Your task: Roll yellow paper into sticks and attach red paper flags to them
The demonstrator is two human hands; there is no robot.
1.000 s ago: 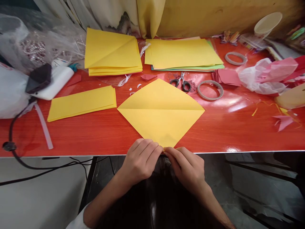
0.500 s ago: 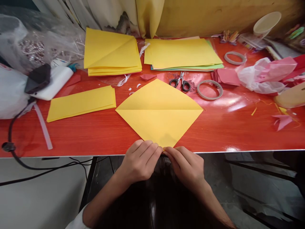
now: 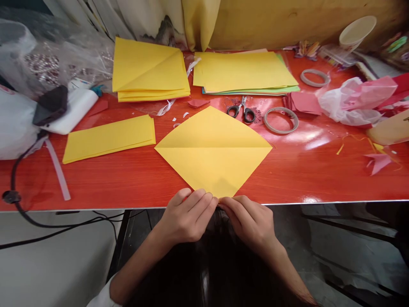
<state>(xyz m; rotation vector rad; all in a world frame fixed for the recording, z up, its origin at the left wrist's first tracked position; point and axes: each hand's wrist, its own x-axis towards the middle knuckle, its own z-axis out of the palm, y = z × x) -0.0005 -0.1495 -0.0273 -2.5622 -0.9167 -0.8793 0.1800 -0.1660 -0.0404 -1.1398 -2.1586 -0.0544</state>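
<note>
A yellow sheet of paper (image 3: pixel 212 162) lies cornerwise on the red table, with a straight crease across its middle from left corner to right corner. Its near corner reaches the table's front edge, under my fingers. My left hand (image 3: pixel 190 215) is closed on that corner from the left, fingers curled over the paper. From the right, my right hand (image 3: pixel 251 221) pinches the same corner, its fingertips almost touching those of my left. The very tip of the paper is hidden by my fingers.
Behind the sheet lie black-handled scissors (image 3: pixel 242 111) and a tape roll (image 3: pixel 281 120). Folded yellow strips (image 3: pixel 110 137) are at the left. Two yellow paper stacks (image 3: pixel 147 70) (image 3: pixel 243 72) stand at the back. A black cable (image 3: pixel 14 170) hangs over the front edge.
Almost nothing differs. My left fingers have shifted very slightly at the near corner; the sheet stays in place.
</note>
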